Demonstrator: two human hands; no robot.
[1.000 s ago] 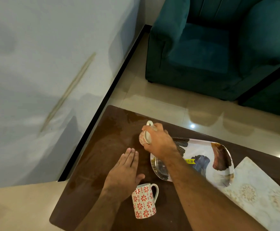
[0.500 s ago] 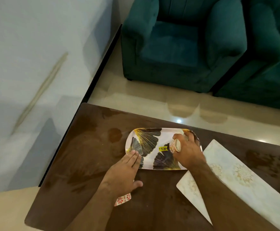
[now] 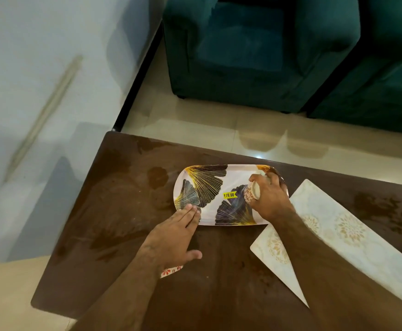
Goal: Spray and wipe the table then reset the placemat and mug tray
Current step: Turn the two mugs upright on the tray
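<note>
Mug (image 3: 251, 193) now on crosswise tray (image 3: 209, 187)

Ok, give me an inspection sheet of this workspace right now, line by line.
Surface: brown table, damp patches showing.
Job's things: leaf-print tray flat on the table; placemat lying askew to its right; one mug being set on the tray, a second mug mostly hidden under the left forearm.
Clutter: nothing seen.
Grips: left hand flat, fingertips on the tray's edge; right hand holds the mug.
Cables: nothing seen.
Surroundings: teal armchairs, tiled floor, pale wall.
</note>
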